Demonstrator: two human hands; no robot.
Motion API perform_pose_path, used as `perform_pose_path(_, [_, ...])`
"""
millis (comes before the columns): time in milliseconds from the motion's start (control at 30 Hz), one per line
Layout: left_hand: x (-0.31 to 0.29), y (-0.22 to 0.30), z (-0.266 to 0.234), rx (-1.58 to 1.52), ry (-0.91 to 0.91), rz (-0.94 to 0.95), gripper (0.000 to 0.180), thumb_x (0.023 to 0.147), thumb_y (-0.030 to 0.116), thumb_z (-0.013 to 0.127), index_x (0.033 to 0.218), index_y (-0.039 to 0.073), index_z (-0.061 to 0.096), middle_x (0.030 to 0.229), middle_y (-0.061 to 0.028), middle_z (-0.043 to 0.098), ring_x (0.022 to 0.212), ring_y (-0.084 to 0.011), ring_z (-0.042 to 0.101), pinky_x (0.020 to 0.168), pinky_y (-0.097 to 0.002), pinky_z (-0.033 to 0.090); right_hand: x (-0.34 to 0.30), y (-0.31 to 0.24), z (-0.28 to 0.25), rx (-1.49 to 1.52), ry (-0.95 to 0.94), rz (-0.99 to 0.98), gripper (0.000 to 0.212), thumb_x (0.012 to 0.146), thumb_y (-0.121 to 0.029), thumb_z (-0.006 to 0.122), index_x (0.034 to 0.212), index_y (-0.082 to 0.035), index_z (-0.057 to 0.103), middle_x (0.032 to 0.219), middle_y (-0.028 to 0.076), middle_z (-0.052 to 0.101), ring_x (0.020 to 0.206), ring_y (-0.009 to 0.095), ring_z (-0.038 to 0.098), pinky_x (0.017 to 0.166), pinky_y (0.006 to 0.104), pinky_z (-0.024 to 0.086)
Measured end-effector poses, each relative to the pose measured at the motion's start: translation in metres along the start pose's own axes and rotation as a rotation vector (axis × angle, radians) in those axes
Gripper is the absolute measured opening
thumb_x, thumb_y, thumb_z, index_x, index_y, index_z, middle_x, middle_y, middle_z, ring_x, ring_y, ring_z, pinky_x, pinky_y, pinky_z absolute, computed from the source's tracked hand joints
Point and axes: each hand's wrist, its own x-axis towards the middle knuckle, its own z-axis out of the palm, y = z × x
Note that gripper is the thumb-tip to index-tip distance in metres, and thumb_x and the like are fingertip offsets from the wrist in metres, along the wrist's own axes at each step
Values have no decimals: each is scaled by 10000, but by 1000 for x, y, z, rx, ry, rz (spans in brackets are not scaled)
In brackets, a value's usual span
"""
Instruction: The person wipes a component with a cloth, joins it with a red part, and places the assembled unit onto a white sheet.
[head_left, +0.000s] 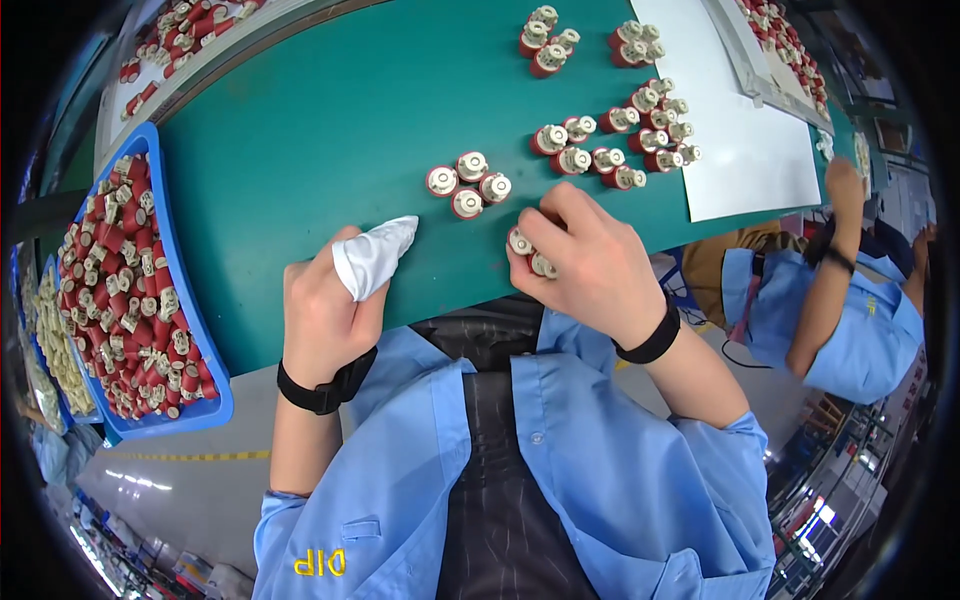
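Between the fingers and thumb of my right hand [590, 255], at the near edge of the green table, are at least two small red cylindrical parts with cream tops [520, 241]; the fingers partly cover them. My left hand [335, 305] is to the left, its fingers curled and its palm hidden. A white cloth finger cover [378, 256] sits over its index finger, pointing right. Just beyond both hands, several matching parts stand upright in a tight cluster [467, 184]. Farther right, more of these parts [620, 150] stand in groups on the table.
A blue tray [215, 408] heaped with loose red-and-cream parts stands at the left. Beneath the right-hand groups lies a white sheet [745, 170] on the green table [290, 130]. Framed trays of parts line the far side. A co-worker in blue [830, 330] sits at the right.
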Motion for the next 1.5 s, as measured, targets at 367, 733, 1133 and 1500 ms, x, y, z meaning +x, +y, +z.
perform_pose_path(367, [0, 1, 4, -12, 22, 7, 326, 760, -78, 672, 1061, 29, 741, 869, -117, 682, 540, -247, 584, 497, -337, 443, -4, 1, 2, 39, -8, 72, 366, 769, -143, 811, 1062, -74, 601, 981, 79, 537, 758, 263, 633, 586, 363, 529])
perform_pose_path(733, [-3, -2, 5, 58, 37, 29, 306, 753, -84, 678, 1035, 23, 731, 921, -131, 697, 573, -272, 622, 516, -342, 476, -6, 2, 6, 4, -26, -19, 345, 801, -132, 788, 1082, -72, 598, 962, 74, 520, 755, 254, 641, 591, 372, 534])
perform_pose_path(1133, [1, 3, 4, 21, 8, 9, 305, 755, -82, 675, 1034, 24, 732, 885, -123, 682, 567, -276, 611, 519, -343, 475, -1, 2, -2, 37, -79, 74, 434, 758, -218, 834, 1060, -61, 565, 998, 95, 507, 772, 277, 635, 589, 381, 536])
perform_pose_path(1500, [0, -2, 5, 34, 22, 15, 297, 765, -82, 674, 1037, 22, 730, 891, -127, 683, 580, -273, 621, 530, -338, 485, -4, 2, -6, 120, -33, 66, 544, 718, -246, 863, 1142, -50, 583, 1042, 102, 528, 789, 278, 631, 607, 369, 542])
